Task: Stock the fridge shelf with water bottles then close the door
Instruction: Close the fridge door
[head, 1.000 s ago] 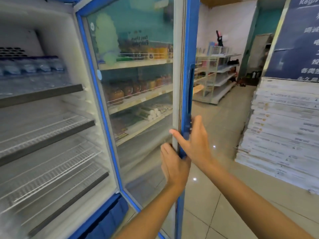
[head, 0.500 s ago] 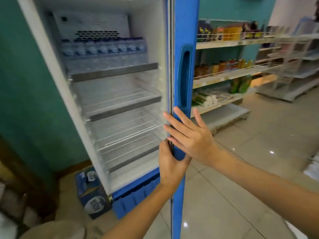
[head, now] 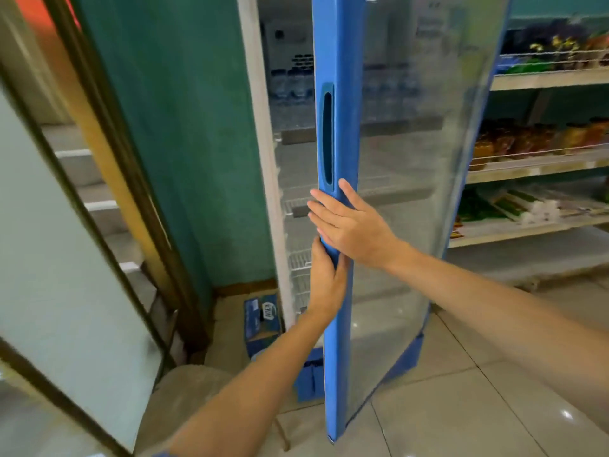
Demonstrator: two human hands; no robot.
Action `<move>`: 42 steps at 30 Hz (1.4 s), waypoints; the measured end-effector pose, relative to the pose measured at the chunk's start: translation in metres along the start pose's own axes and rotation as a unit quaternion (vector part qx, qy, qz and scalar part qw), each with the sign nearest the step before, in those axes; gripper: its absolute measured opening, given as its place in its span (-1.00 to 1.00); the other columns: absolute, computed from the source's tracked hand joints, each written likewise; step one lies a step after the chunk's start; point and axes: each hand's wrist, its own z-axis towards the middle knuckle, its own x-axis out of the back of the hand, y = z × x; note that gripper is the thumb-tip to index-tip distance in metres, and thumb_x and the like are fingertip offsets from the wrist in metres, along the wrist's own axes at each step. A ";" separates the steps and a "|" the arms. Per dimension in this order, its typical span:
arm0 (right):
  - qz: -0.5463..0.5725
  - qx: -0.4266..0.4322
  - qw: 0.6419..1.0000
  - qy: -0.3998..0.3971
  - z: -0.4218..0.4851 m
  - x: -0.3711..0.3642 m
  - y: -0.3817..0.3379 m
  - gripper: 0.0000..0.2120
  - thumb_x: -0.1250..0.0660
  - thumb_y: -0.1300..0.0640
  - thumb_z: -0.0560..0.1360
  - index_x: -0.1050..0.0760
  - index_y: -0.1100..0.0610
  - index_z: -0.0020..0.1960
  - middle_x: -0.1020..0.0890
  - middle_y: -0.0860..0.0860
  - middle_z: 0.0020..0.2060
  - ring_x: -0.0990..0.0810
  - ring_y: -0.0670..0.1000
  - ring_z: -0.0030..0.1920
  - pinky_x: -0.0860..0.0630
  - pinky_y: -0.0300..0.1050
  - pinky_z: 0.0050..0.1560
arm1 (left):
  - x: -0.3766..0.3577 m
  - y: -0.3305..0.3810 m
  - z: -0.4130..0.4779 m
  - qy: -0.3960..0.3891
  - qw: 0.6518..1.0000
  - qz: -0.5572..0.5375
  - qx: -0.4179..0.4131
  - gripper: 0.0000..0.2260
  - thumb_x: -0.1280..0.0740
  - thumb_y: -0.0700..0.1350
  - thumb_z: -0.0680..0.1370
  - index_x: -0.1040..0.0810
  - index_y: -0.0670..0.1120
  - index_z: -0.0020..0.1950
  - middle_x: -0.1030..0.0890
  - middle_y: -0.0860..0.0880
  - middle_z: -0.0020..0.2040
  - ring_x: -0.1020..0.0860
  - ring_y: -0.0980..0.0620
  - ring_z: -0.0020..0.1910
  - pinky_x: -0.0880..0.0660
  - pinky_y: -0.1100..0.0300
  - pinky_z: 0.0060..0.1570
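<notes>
At the far left you see a brown-framed glass panel (head: 66,258), with pale stair steps (head: 82,179) behind it. Next comes the teal painted wall (head: 184,143). At its foot a blue cardboard carton (head: 262,319) stands on the pale tiled floor (head: 461,390), just beside the white fridge cabinet (head: 260,159).

Inside the cabinet, the clear plastic water bottles (head: 291,84) stand in a row on the top shelf. You see them partly through the open gap and partly, blurred, through the door glass. The grey-fronted wire shelves (head: 298,211) below them carry nothing that can be made out.

The blue-framed glass fridge door (head: 412,192) stands ajar, with a narrow gap between its free edge and the cabinet. A dark recessed slot handle (head: 327,133) is set into that edge.

Your left hand (head: 326,278) holds the door edge below the handle. The thumb lies on the blue front face. The fingers wrap round the far side, mostly out of sight.

Your right hand (head: 349,222) lies just above the left hand and just below the handle. Its fingers are straight and slightly spread, pressed flat across the blue edge, and the thumb points up along the frame.

At the right, white metal store shelving (head: 543,79) holds packaged goods, which are too blurred to identify
</notes>
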 end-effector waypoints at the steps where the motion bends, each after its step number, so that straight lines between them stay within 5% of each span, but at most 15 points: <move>1: 0.004 0.010 1.000 0.006 0.008 -0.013 -0.002 -0.79 -0.25 0.21 0.56 -0.65 0.16 0.07 -0.67 0.01 0.10 -0.54 0.05 0.29 -0.24 0.20 0.42 | 0.005 -0.007 0.011 0.012 1.000 0.009 0.004 -0.68 -0.23 -0.15 0.61 -0.25 0.00 0.33 -0.39 0.33 0.08 -0.40 0.59 0.00 -0.37 0.53 -0.05; 3: 0.007 0.035 0.999 0.013 0.024 -0.039 -0.005 -0.80 -0.27 0.22 0.54 -0.66 0.17 0.05 -0.68 0.02 0.05 -0.56 0.06 0.26 -0.17 0.21 0.46 | 0.013 -0.022 0.031 0.040 0.999 0.019 0.013 -0.66 -0.21 -0.12 0.62 -0.25 -0.04 0.38 -0.43 0.26 0.16 -0.40 0.55 0.10 -0.38 0.53 0.03; 6: 0.011 0.076 0.997 -0.001 0.049 -0.075 -0.006 -0.77 -0.22 0.21 0.56 -0.67 0.17 -0.04 -0.69 0.02 -0.08 -0.59 0.07 0.19 -0.02 0.21 0.50 | 0.021 -0.047 0.062 0.088 0.995 0.036 0.024 -0.55 -0.17 0.03 0.60 -0.20 -0.03 0.47 -0.39 0.02 0.40 -0.39 0.16 0.36 -0.38 0.13 0.34; 8: 0.030 0.100 0.994 -0.015 0.064 -0.100 -0.006 -0.65 -0.11 0.19 0.60 -0.67 0.18 -0.09 -0.68 0.00 -0.17 -0.60 0.07 0.13 -0.01 0.20 0.51 | 0.024 -0.059 0.083 0.124 0.991 0.041 0.023 -0.48 -0.15 0.16 0.57 -0.18 0.03 0.49 -0.35 0.02 0.45 -0.34 0.09 0.42 -0.33 0.01 0.39; 11: 0.038 0.132 0.990 -0.042 0.081 -0.134 -0.007 -0.58 -0.03 0.19 0.62 -0.65 0.19 -0.11 -0.67 0.01 -0.20 -0.59 0.10 0.09 -0.04 0.21 0.50 | 0.026 -0.071 0.110 0.166 0.984 0.040 0.043 -0.42 -0.15 0.24 0.53 -0.15 0.08 0.50 -0.33 0.09 0.46 -0.32 0.14 0.43 -0.31 0.04 0.41; 15: 0.047 0.159 0.986 -0.033 0.102 -0.174 -0.007 -0.79 -0.27 0.19 0.51 -0.65 0.15 -0.21 -0.63 0.03 -0.29 -0.59 0.13 -0.01 0.04 0.23 0.51 | 0.028 -0.082 0.145 0.212 0.973 0.034 0.083 -0.56 -0.18 0.06 0.60 -0.26 -0.04 0.45 -0.44 0.02 0.37 -0.42 0.07 0.34 -0.37 0.12 0.32; 22: 0.068 0.169 0.981 -0.072 0.126 -0.228 -0.010 -0.81 -0.29 0.20 0.49 -0.66 0.15 -0.21 -0.60 0.01 -0.31 -0.56 0.08 -0.11 -0.09 0.18 0.51 | 0.036 -0.090 0.193 0.220 0.970 0.043 0.090 -0.62 -0.18 -0.04 0.62 -0.28 -0.01 0.44 -0.39 0.25 0.21 -0.40 0.42 0.12 -0.36 0.35 0.16; 24: 0.072 0.171 0.979 -0.082 0.130 -0.239 -0.007 -0.79 -0.25 0.20 0.51 -0.66 0.14 -0.17 -0.61 0.01 -0.27 -0.56 0.07 -0.10 -0.10 0.16 0.51 | 0.037 -0.091 0.202 0.212 0.972 0.048 0.090 -0.72 -0.17 -0.07 0.62 -0.31 0.07 0.34 -0.39 0.33 0.08 -0.40 0.53 -0.05 -0.38 0.36 0.04; 26: 0.078 0.170 0.978 -0.094 0.133 -0.250 -0.006 -0.75 -0.19 0.21 0.53 -0.66 0.15 -0.11 -0.61 0.02 -0.19 -0.56 0.06 -0.06 -0.04 0.15 0.52 | 0.039 -0.095 0.211 0.203 0.974 0.056 0.080 -0.72 -0.16 -0.05 0.63 -0.24 0.16 0.32 -0.35 0.36 0.11 -0.39 0.51 0.00 -0.33 0.35 0.07; 29: 0.077 0.166 0.978 -0.102 0.133 -0.258 -0.008 -0.67 -0.10 0.22 0.56 -0.66 0.16 -0.05 -0.63 0.03 -0.12 -0.57 0.08 -0.03 0.06 0.12 0.51 | 0.046 -0.105 0.218 0.172 0.979 0.089 0.063 -0.50 -0.13 0.03 0.63 -0.04 0.03 0.53 -0.27 0.20 0.41 -0.37 0.21 0.32 -0.33 0.28 0.25; 31: 0.067 0.155 0.980 -0.108 0.136 -0.259 -0.012 -0.66 -0.10 0.21 0.55 -0.67 0.17 -0.07 -0.65 0.04 -0.14 -0.58 0.09 -0.05 0.07 0.11 0.50 | 0.053 -0.113 0.219 0.142 0.980 0.104 0.091 -0.43 -0.13 0.11 0.62 0.04 0.04 0.55 -0.27 0.07 0.49 -0.40 0.04 0.36 -0.38 0.17 0.26; 38: 0.009 0.117 0.956 -0.271 0.159 -0.234 -0.042 -0.82 -0.29 0.16 0.43 -0.68 0.06 -0.20 -0.71 0.05 -0.23 -0.63 0.13 -0.03 -0.23 0.13 0.45 | 0.106 -0.117 0.231 -0.022 0.961 0.222 0.163 -0.53 -0.15 0.06 0.62 -0.24 -0.12 0.47 -0.57 -0.24 0.20 -0.54 -0.25 0.12 -0.45 0.05 0.01; 42: 0.019 0.133 0.926 -0.354 0.176 -0.218 -0.047 -0.78 -0.20 0.19 0.52 -0.62 0.12 0.00 -0.69 0.10 -0.04 -0.58 0.17 0.11 -0.27 0.14 0.36 | 0.141 -0.109 0.231 -0.114 0.936 0.293 0.159 -0.50 -0.08 0.10 0.64 -0.17 -0.10 0.52 -0.56 -0.26 0.21 -0.55 -0.17 0.08 -0.43 0.07 0.07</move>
